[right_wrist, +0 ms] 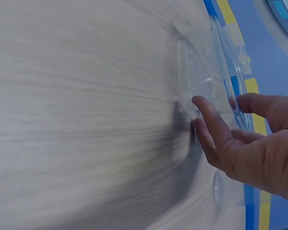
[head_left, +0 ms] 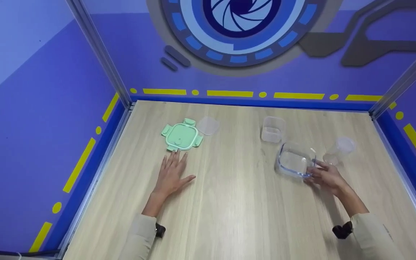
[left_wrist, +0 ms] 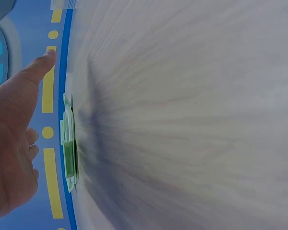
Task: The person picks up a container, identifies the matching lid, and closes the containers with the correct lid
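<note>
Near the back left lies a green lid (head_left: pixel 181 136) with clip flaps on its sides. My left hand (head_left: pixel 172 176) reaches toward it with fingers extended, their tips right at its near flap and the thumb spread to the right. In the left wrist view the lid (left_wrist: pixel 68 148) shows edge-on beyond the hand. On the right, a clear square glass container (head_left: pixel 294 160) stands with its opening up. My right hand (head_left: pixel 327 177) holds its near right corner. The right wrist view shows fingers (right_wrist: pixel 212 122) along the container's outer side and another finger at its rim.
A translucent flat lid (head_left: pixel 208 126) lies right of the green one. Behind the glass container stands a small translucent box (head_left: pixel 273 129). A pale round translucent piece (head_left: pixel 345 144) and a smaller clear piece (head_left: pixel 330 159) lie beyond my right hand. Blue-purple panels border the wooden table (head_left: pixel 229 202).
</note>
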{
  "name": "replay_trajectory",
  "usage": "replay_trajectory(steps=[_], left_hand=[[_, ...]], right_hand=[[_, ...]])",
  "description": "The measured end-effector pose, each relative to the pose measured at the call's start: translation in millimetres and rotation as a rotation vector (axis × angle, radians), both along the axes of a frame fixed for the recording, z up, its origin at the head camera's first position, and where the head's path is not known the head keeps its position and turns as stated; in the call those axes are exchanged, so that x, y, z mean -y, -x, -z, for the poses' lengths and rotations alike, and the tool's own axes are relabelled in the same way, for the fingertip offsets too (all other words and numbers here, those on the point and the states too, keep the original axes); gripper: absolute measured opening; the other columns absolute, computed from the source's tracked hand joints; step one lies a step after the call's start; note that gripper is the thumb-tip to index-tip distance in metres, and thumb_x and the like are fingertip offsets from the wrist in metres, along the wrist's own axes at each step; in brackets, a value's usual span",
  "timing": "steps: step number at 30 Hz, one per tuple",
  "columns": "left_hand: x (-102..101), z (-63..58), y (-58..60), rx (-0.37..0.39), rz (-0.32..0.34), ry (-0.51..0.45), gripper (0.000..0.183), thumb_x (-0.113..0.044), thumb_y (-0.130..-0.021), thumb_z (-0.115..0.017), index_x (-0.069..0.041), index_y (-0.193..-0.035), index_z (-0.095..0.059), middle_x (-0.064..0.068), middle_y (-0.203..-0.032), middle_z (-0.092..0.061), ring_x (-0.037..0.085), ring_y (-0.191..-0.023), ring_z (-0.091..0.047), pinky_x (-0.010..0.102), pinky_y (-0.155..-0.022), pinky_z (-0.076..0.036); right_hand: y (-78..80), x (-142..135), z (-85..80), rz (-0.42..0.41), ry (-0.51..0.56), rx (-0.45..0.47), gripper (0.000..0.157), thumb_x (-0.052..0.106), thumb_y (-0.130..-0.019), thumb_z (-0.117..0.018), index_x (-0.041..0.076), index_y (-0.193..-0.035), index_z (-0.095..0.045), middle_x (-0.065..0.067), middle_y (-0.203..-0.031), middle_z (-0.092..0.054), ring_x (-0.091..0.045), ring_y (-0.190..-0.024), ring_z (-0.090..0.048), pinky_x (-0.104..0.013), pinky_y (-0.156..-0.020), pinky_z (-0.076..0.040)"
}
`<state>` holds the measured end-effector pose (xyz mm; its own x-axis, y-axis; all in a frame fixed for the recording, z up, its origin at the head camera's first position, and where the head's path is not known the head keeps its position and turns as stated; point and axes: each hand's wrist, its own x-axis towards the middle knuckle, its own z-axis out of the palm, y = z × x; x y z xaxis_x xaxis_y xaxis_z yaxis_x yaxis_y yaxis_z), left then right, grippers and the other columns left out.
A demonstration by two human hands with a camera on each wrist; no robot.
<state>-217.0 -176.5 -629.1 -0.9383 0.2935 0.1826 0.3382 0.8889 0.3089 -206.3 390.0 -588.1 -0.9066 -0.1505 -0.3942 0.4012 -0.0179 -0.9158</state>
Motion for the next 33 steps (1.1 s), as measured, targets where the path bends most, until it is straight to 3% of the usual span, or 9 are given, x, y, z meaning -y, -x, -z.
replay_trajectory(steps=[6, 11, 18, 23, 33], left_hand=[[2, 1.3, -0.6, -0.001, -0.004, -0.003, 0.089, -0.06, -0.092, -0.065, -0.011, -0.16, -0.034, 0.023, -0.167, -0.027, 0.041, -0.157, -0.022, 0.062, -0.126, -0.013], [1, 1.1, -1.8, 0.004, -0.003, -0.013, 0.089, -0.06, -0.092, -0.065, -0.012, -0.16, -0.034, 0.023, -0.167, -0.027, 0.04, -0.157, -0.02, 0.062, -0.126, -0.013], [2, 1.8, -3.6, 0.006, -0.009, -0.011, 0.09, -0.062, -0.091, -0.065, -0.012, -0.16, -0.034, 0.022, -0.167, -0.027, 0.039, -0.158, -0.021, 0.061, -0.127, -0.013], [1, 2.2, -3.6, 0.014, -0.011, -0.014, 0.09, -0.062, -0.091, -0.065, -0.012, -0.16, -0.034, 0.022, -0.167, -0.027, 0.039, -0.158, -0.02, 0.061, -0.127, -0.012], [2, 0.7, -5.2, 0.01, -0.02, 0.021, 0.089, -0.062, -0.092, -0.064, -0.012, -0.16, -0.035, 0.021, -0.167, -0.029, 0.038, -0.158, -0.021, 0.061, -0.127, -0.013]], right_hand=[[-2.4, 11, 2.7, -0.146, 0.006, -0.018, 0.074, 0.0, -0.104, -0.051, -0.012, -0.158, -0.001, -0.002, -0.118, -0.07, -0.014, -0.098, -0.074, -0.041, -0.095, -0.06], [-0.1, 30, 4.6, -0.219, -0.048, -0.021, 0.073, 0.003, -0.103, -0.053, -0.012, -0.159, -0.008, -0.009, -0.123, -0.067, -0.014, -0.1, -0.074, -0.039, -0.095, -0.06], [10.7, 68, 8.7, -0.199, -0.044, 0.018, 0.072, 0.004, -0.102, -0.056, -0.007, -0.16, -0.015, -0.008, -0.117, -0.064, -0.014, -0.095, -0.074, -0.038, -0.094, -0.06], [20.7, 91, 12.9, -0.185, -0.053, -0.003, 0.071, 0.004, -0.102, -0.056, -0.007, -0.16, -0.016, -0.013, -0.12, -0.062, -0.013, -0.094, -0.073, -0.035, -0.091, -0.061], [39.3, 118, 19.1, -0.165, -0.054, -0.021, 0.068, 0.004, -0.103, -0.055, -0.006, -0.16, -0.019, -0.016, -0.12, -0.058, -0.014, -0.091, -0.072, -0.033, -0.09, -0.062]])
